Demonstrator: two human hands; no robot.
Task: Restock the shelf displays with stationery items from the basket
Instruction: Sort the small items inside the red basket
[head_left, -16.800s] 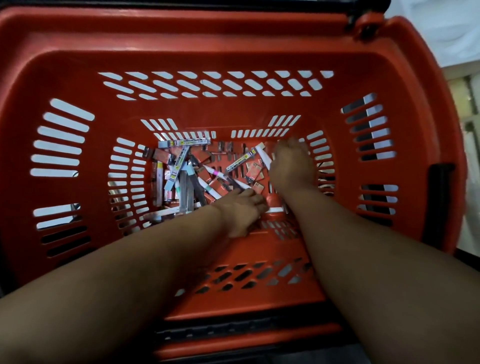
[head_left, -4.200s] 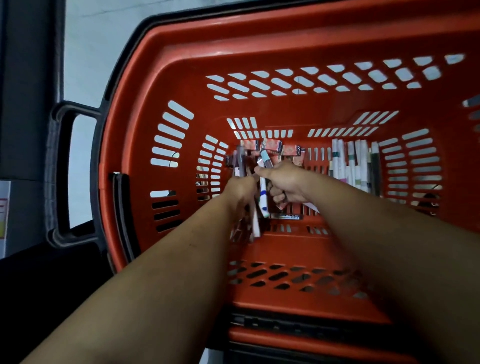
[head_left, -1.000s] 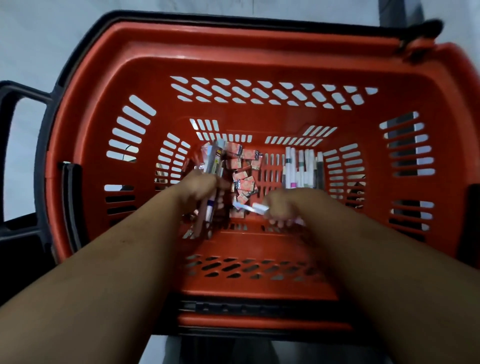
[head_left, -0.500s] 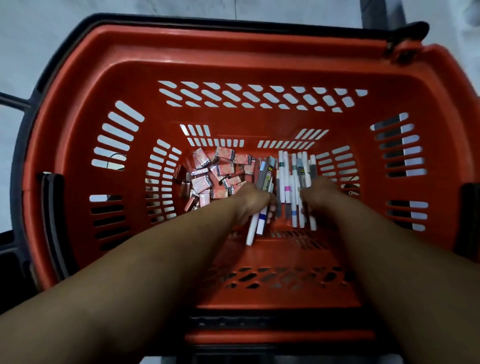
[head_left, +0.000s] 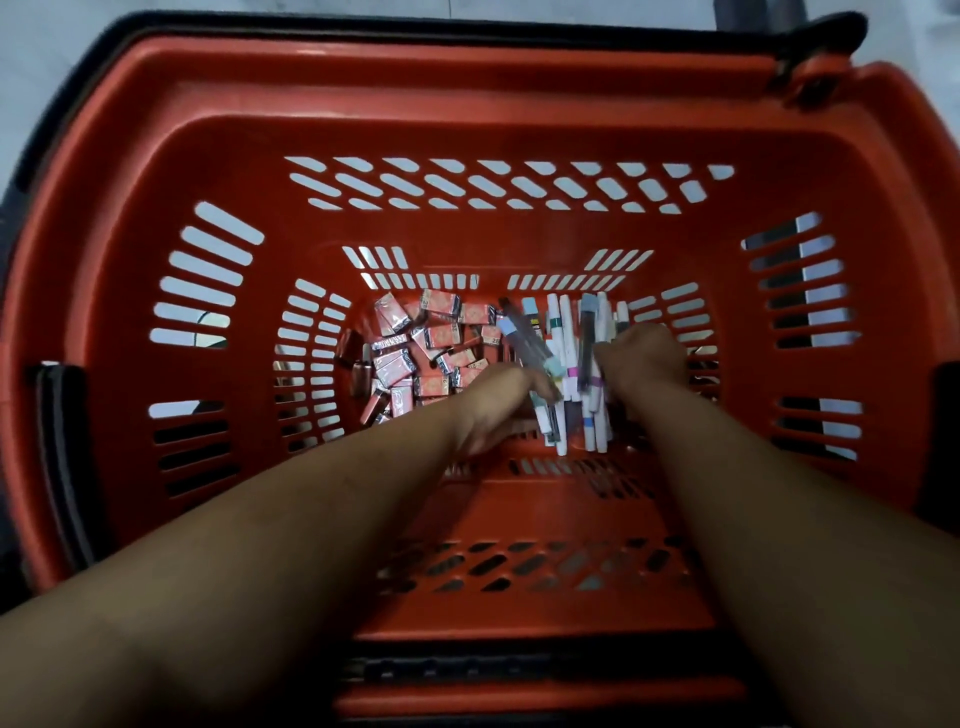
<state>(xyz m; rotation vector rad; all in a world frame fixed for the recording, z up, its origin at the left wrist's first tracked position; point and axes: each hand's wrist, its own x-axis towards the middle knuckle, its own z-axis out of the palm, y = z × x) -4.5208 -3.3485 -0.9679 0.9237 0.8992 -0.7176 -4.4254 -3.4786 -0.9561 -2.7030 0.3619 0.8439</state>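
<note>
Both hands are down on the floor of the basket, and no stock is out of it yet. The pens lie in a loose bundle right of centre on the floor. Their long axis runs from the near wall to the far wall, and most lie parallel. A few on the bundle's left flank slant, with their far ends leaning toward the far-left corner. My hands are apart, with the bundle between them. My left hand is against the left flank, close to the pens' near ends. My right hand is against the right flank at about mid-length, a little farther toward the far wall. Both hands touch the pens, so neither is meaningfully nearer. The backs of the hands and some blur hide the fingers, so I cannot tell whether either hand grips pens or merely presses on them. The boxes are heaped left of centre, just beside my left hand and apart from my right. In my judgement the step in hand is gathering the pens for the shelf. The lift should close across the bundle's short axis, one hand on each flank. The slanted pens need squaring first, or they may slide out endwise.
</note>
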